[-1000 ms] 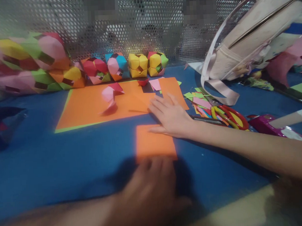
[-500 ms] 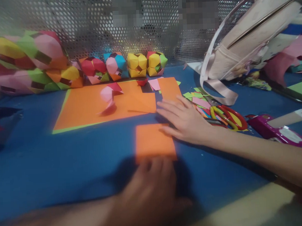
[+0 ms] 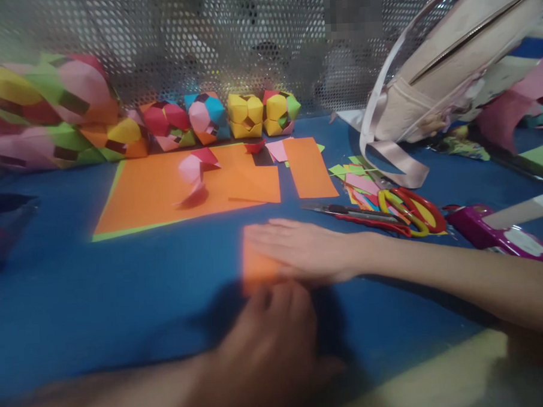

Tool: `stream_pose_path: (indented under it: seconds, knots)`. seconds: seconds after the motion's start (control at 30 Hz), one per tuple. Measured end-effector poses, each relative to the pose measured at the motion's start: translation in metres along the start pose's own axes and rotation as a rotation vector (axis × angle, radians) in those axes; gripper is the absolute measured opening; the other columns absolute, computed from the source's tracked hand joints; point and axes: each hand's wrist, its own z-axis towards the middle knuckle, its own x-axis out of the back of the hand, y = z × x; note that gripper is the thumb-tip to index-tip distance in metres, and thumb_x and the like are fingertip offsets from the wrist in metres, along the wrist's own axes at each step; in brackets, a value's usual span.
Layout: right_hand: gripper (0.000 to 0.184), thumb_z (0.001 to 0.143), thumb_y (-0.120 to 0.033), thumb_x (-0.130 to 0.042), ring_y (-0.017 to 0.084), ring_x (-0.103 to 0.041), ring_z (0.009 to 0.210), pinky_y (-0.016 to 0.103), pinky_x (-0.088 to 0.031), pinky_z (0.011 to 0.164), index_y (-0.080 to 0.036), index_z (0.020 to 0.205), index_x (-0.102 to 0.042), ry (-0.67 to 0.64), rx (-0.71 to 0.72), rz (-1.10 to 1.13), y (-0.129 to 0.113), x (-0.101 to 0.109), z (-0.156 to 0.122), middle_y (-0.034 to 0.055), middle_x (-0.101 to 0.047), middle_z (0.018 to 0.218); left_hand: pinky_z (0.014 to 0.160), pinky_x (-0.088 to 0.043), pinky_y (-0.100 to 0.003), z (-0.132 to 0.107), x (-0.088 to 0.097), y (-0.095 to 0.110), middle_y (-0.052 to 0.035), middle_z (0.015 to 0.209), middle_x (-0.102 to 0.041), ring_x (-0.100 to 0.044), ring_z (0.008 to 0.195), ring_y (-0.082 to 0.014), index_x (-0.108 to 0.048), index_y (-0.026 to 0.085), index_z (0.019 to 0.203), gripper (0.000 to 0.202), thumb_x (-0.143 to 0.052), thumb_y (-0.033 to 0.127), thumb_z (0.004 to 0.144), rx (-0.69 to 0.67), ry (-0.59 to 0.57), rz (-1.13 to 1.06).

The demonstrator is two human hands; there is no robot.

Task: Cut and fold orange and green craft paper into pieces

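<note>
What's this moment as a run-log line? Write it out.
left hand: at near edge of orange paper square | right hand: flat across orange paper square | scissors: beside paper scraps

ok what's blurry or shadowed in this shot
In the head view, the left hand is dim and blurred, with shadow beside it on the table; same view, the right hand is better lit, the orange paper under it has a hazy left edge, and the yellow cube looks sharper.

Paper square (image 3: 258,267) on table (image 3: 122,294), before paper sheets (image 3: 149,197); scissors (image 3: 375,217) right of it; backpack (image 3: 445,70) behind scissors; paper balls (image 3: 246,116) behind sheets.
</note>
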Motion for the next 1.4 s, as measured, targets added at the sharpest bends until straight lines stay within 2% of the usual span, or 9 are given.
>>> stream_pose_path:
  seconds: [0.17,0.33,0.5,0.63,0.8,0.9,0.97,1.17,1.4]
  knots:
    - [0.066,0.104,-0.046,-0.035,0.026,-0.019,0.152,0.051,-0.019,0.123,-0.002,0.153,-0.031,-0.079,-0.031,0.032,-0.002,0.011,0.009,0.0213,-0.027,0.159,0.083,-0.042,-0.041,0.0,0.0,-0.001,-0.0146,0.108,-0.066,-0.056,0.096,-0.0271,-0.066,0.01,0.112,0.055,-0.043,0.058,0.097,-0.004,0.016,0.017]
    - [0.063,0.103,-0.048,-0.038,0.025,-0.028,0.15,0.049,-0.022,0.121,-0.005,0.149,-0.04,-0.024,-0.037,-0.035,-0.001,0.014,0.005,0.0197,-0.036,0.156,0.081,-0.042,-0.041,0.0,0.0,-0.001,-0.0142,0.107,-0.066,-0.056,0.096,-0.0275,-0.065,0.008,0.115,0.056,-0.044,0.057,0.097,0.001,0.012,0.021]
    - [0.064,0.104,-0.05,-0.033,0.027,-0.036,0.146,0.052,-0.023,0.12,-0.003,0.146,-0.044,0.016,-0.063,-0.117,0.003,0.017,-0.028,0.0201,-0.043,0.152,0.079,-0.042,-0.04,0.001,0.001,-0.001,-0.0125,0.105,-0.065,-0.056,0.09,-0.0256,-0.066,0.009,0.114,0.055,-0.046,0.057,0.096,-0.004,-0.004,-0.007]
    - [0.057,0.104,-0.047,-0.037,0.025,-0.043,0.142,0.05,-0.028,0.119,-0.008,0.145,-0.048,0.057,-0.127,-0.176,0.005,0.023,-0.059,0.0156,-0.05,0.148,0.079,-0.044,-0.041,0.001,0.0,-0.001,-0.0127,0.106,-0.065,-0.056,0.093,-0.0269,-0.066,0.01,0.113,0.053,-0.045,0.056,0.097,-0.001,-0.017,-0.022]
    - [0.04,0.104,-0.035,-0.04,0.025,-0.063,0.121,0.049,-0.043,0.108,-0.012,0.121,-0.069,0.224,-0.161,-0.284,-0.001,0.032,-0.073,0.0125,-0.072,0.12,0.076,-0.045,-0.039,0.003,0.001,-0.001,-0.0119,0.1,-0.065,-0.057,0.087,-0.0253,-0.067,0.011,0.109,0.051,-0.045,0.056,0.097,-0.005,-0.035,-0.043]
    - [0.035,0.104,-0.027,-0.041,0.023,-0.066,0.117,0.043,-0.049,0.103,-0.011,0.114,-0.071,0.363,-0.139,-0.304,-0.008,0.032,-0.063,0.0117,-0.074,0.116,0.076,-0.045,-0.04,0.003,0.001,-0.002,-0.012,0.1,-0.065,-0.057,0.088,-0.0251,-0.067,0.011,0.108,0.051,-0.044,0.055,0.098,-0.008,-0.008,-0.038]
    - [0.035,0.103,-0.025,-0.041,0.022,-0.065,0.117,0.041,-0.048,0.104,-0.011,0.117,-0.069,0.38,-0.103,-0.306,-0.011,0.026,-0.052,0.0116,-0.072,0.12,0.077,-0.044,-0.039,0.003,0.001,-0.002,-0.0111,0.1,-0.064,-0.056,0.088,-0.0248,-0.067,0.011,0.108,0.05,-0.045,0.055,0.097,-0.007,-0.005,-0.032]
    - [0.042,0.103,-0.024,-0.036,0.027,-0.054,0.132,0.047,-0.043,0.108,-0.004,0.128,-0.063,0.222,0.009,-0.304,-0.002,0.007,-0.007,0.0151,-0.062,0.137,0.075,-0.042,-0.038,0.003,0.001,-0.002,-0.0102,0.096,-0.064,-0.055,0.088,-0.025,-0.067,0.011,0.107,0.05,-0.049,0.057,0.095,-0.008,0.005,-0.018]
    - [0.046,0.103,-0.03,-0.035,0.029,-0.046,0.139,0.051,-0.036,0.113,-0.004,0.132,-0.06,0.153,0.069,-0.278,0.008,0.009,0.021,0.0167,-0.057,0.142,0.069,-0.039,-0.037,0.004,0.0,-0.001,-0.0082,0.089,-0.063,-0.054,0.078,-0.0229,-0.068,0.014,0.097,0.048,-0.048,0.058,0.094,-0.008,0.007,-0.023]
